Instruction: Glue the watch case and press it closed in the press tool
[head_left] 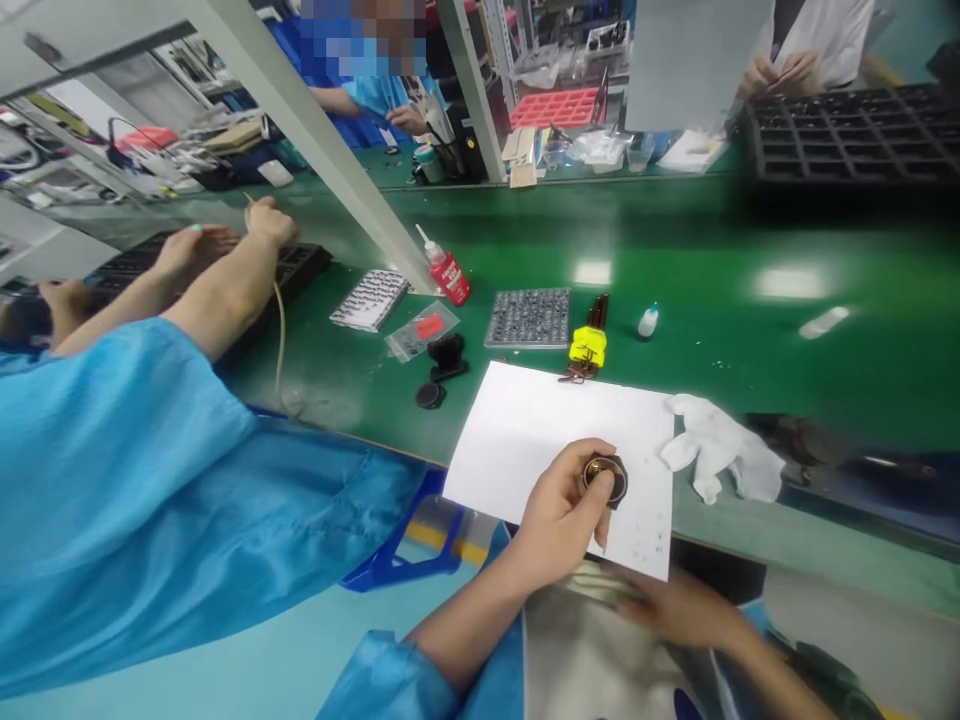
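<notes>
My left hand point(566, 505) is closed around a small round black part point(616, 486) with a shiny ring and a gold-coloured inside. The thumb presses on its face. It is held above a white sheet of paper point(517, 425) at the table's near edge. My right hand point(664, 605) is lower, by the paper's bottom edge and over my lap. Motion smears its fingers, so I cannot see whether they hold anything. A white cloth glove point(724, 450) lies to the right of the paper. Beyond the paper's far edge are tweezers with a yellow block point(589, 346) around them.
On the green table point(525, 235) are a clear tray of small parts point(529, 318), a red bottle point(450, 275), a small dropper bottle point(648, 321), and black round parts point(430, 395). A co-worker's blue sleeve point(127, 430) reaches in at left. A black compartment tray point(855, 140) stands far right.
</notes>
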